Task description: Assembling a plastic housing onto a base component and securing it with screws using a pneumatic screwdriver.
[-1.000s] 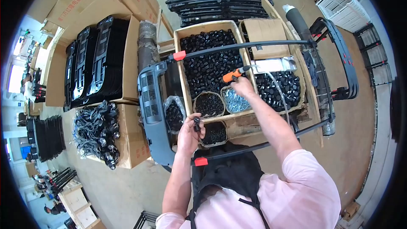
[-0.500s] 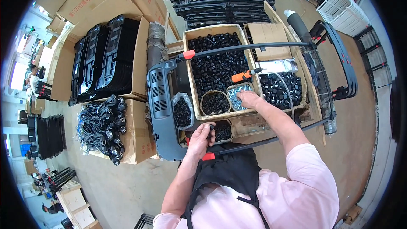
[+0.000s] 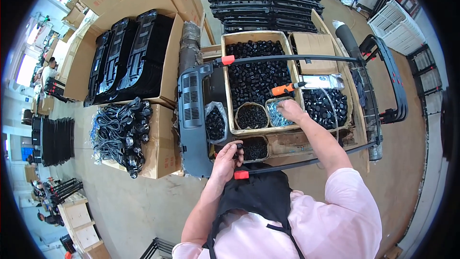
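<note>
My left hand is closed on a small black plastic part, held near the frame's near left corner. My right hand is over a small box of silvery screws, its fingers bunched together at the screws. Whatever lies between those fingertips is hidden. Around both arms stretches a black frame with a slotted grey-black panel at its left end and red corner pieces. Behind the screws lies an orange-handled screwdriver with a cable or hose.
A wooden tray holds many black caps and a tub of small black pieces. Cartons with black panels and bundled cables stand left. Stacked black frames lie beyond. Another person is far left.
The whole view has shifted, so the bench appears farther right. My right hand stays at the screws, its fingers drawn closer together. The left hand keeps hold of the black part.
</note>
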`<state>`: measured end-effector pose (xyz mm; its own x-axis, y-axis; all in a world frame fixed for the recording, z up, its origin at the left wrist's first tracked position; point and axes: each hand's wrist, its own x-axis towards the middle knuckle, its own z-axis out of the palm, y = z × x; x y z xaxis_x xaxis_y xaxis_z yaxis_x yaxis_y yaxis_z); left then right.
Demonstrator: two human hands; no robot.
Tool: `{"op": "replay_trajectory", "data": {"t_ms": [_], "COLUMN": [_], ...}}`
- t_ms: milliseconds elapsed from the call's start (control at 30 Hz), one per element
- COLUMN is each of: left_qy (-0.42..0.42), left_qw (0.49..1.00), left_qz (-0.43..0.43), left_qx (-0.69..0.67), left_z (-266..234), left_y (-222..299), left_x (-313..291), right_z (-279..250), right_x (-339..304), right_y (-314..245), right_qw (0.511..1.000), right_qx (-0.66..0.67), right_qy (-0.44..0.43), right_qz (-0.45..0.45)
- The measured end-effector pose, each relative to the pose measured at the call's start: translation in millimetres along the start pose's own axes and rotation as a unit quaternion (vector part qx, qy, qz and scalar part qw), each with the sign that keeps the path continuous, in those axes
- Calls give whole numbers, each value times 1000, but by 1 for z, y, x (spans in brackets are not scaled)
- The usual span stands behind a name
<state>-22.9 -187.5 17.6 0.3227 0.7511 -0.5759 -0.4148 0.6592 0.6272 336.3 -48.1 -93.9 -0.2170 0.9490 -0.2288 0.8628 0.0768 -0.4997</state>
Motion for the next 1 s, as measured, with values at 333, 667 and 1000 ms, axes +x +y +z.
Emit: {"op": "replay_trajectory", "data": {"t_ms": [333,667,1000], "left_qy": [-14,-11,-23], "left_qw": [999,999,998], "left_qz": [8,26,37], "left_qx": [-38,-28,-36], "left_z": [1,2,-15], "left_y": [2,12,20], "left_x": [2,4,-10], "right_z": [-8,-11,-9], "right_x": [-46,-52,-65], "right_y": [-81,-185,-241], "right_qw": [523,769,916], "right_qx": [836,627,396], "right_qy": [-114,-101,-56], "right_qz": [123,74,-40]}}
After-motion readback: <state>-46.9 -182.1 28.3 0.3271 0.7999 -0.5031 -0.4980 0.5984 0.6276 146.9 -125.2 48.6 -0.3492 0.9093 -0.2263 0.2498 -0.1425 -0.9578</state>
